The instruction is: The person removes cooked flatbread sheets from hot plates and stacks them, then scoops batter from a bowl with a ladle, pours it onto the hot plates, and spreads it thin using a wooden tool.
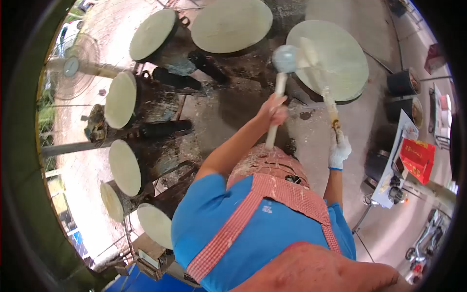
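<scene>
My left hand (274,111) is bare and grips the pale handle of a ladle (285,58), whose round bowl is raised beside a large pale round disc (331,58) at the upper right. My right hand (339,152) wears a white glove. It holds a long thin stick (321,82) whose flat pale end lies over that same disc. My blue shirt and red checked apron (272,194) fill the lower middle of the view.
Several more pale round discs on dark stands curve round the left and top, such as one disc (231,24) and another (124,167). A standing fan (73,65) is far left. At right are two dark pots (403,82) and a table with a red box (417,158).
</scene>
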